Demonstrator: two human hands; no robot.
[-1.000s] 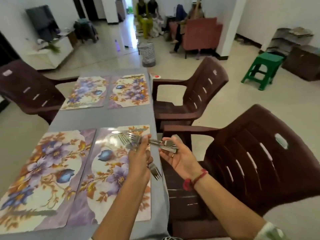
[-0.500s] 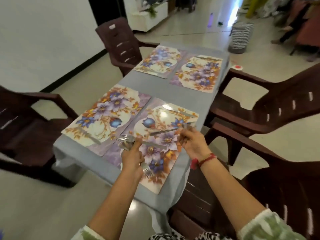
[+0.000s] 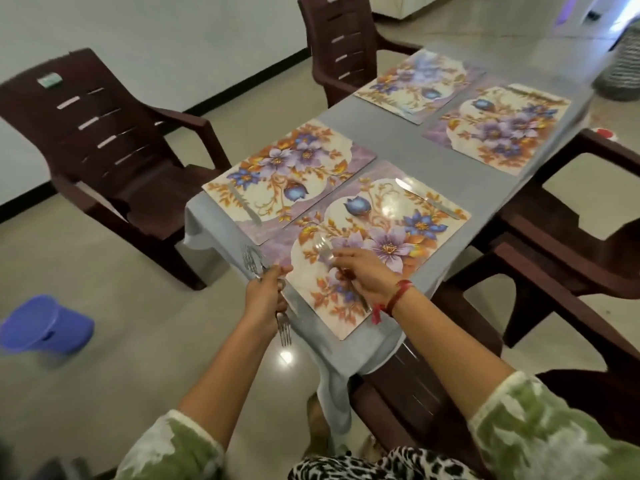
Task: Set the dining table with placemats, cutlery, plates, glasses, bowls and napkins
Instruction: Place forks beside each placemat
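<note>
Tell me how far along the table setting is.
Done: four floral rectangular placemats lie on the grey table; silver knives lie on the two near ones. In hand: the left hand grips a bundle of metal forks; the right hand holds one fork. Left: plates, glasses, bowls, napkins, none visible.

We see a white wall (image 3: 156,29) from nine to twelve o'clock, edged by a black skirting (image 3: 249,83) above glossy beige floor tiles (image 3: 104,341). Around the grey-clothed table (image 3: 398,140), dark brown plastic armchairs stand: one armchair (image 3: 114,140) at ten o'clock, a second armchair (image 3: 341,39) at twelve, a third armchair (image 3: 561,223) at three. A blurred blue stool (image 3: 45,327) sits at eight o'clock, and a striped basket (image 3: 623,71) at two. A patch of light glare (image 3: 285,356) shines off the floor at six.
</note>
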